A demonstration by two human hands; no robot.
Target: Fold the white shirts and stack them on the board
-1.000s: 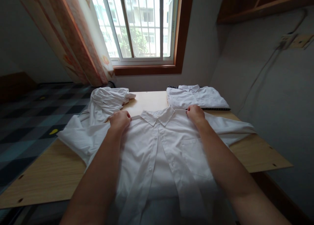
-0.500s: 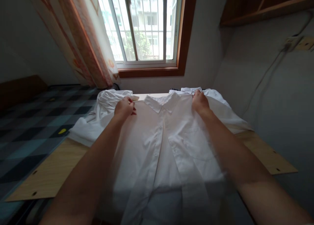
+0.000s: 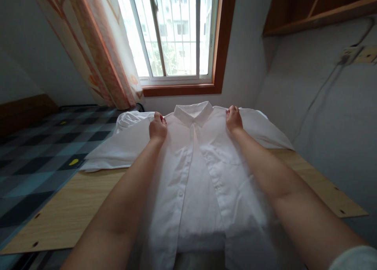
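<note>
A white collared shirt (image 3: pixel 203 199) is spread front side up, its button front parted, sleeves out to both sides. My left hand (image 3: pixel 158 126) is closed on the shirt's left shoulder seam as I see it. On the opposite shoulder, my right hand (image 3: pixel 234 119) pinches the cloth. The collar stands up between the two hands. Part of the lower shirt hangs toward me past the near edge of a wooden board (image 3: pixel 73 207), where it blurs. Both forearms cover parts of the shirt's sides.
Behind the left sleeve lies a crumpled white cloth (image 3: pixel 129 119). A bed with a checked cover (image 3: pixel 32 156) is on the left. The window (image 3: pixel 179 38) and curtain (image 3: pixel 103 58) are at the back; a wall with a socket (image 3: pixel 350 55) and cable stands right.
The shirt's shoulders and collar have lifted slightly, and the left sleeve lies straighter. My left hand has moved right and closed on the cloth; the right hand has shifted slightly left.
</note>
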